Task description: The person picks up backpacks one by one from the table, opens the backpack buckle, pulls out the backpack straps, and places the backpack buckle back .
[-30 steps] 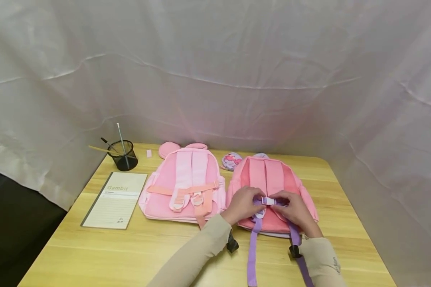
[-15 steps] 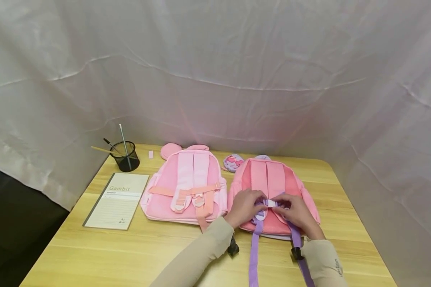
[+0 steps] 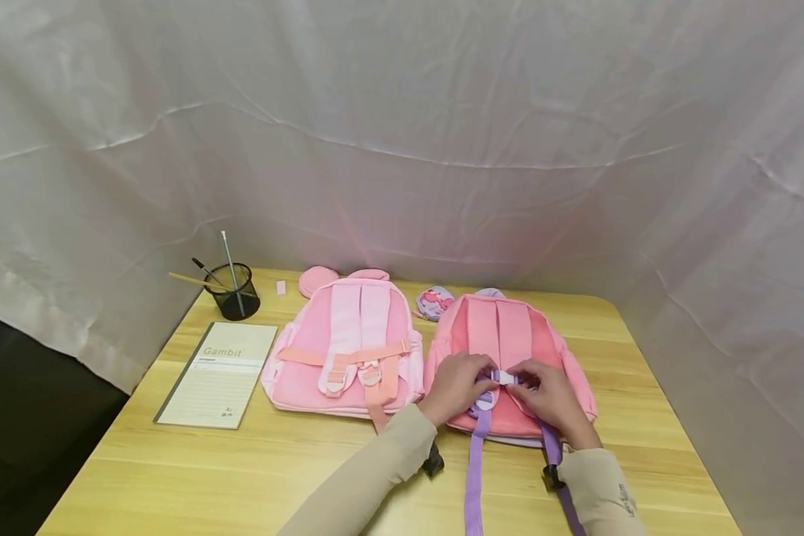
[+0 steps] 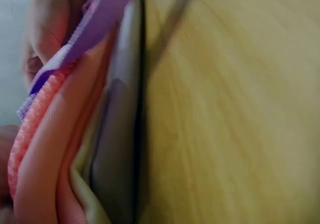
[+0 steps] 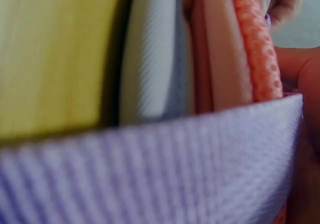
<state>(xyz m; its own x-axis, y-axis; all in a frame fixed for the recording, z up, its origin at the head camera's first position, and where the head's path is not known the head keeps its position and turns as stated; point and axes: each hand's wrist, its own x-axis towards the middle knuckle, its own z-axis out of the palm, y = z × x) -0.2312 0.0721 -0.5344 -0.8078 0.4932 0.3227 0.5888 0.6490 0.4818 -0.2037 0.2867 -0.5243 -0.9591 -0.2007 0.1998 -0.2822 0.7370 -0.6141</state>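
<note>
In the head view a coral-pink backpack (image 3: 482, 324) lies on the table with its shoulder-strap side up. Over its lower half, my left hand (image 3: 457, 385) and right hand (image 3: 551, 394) meet at a small white side-release buckle (image 3: 505, 377) on purple webbing. Thumb and fingers of each hand pinch one end of it. Loose purple straps (image 3: 476, 469) hang from the bag toward the table's front. The left wrist view catches the bag's side edge (image 4: 45, 149) and purple webbing (image 4: 95, 29). A purple strap (image 5: 150, 169) fills the right wrist view's foreground.
A light pink backpack (image 3: 318, 387) with orange straps lies to the left. Beyond it are a notebook (image 3: 214, 376), a black mesh pen cup (image 3: 236, 304) and a small pink block (image 3: 281, 287). A grey curtain (image 3: 402, 149) encloses the wooden table (image 3: 295, 476).
Both hands keep their grip on the buckle and stay at the same spot over the coral backpack. The head view has shifted very slightly.
</note>
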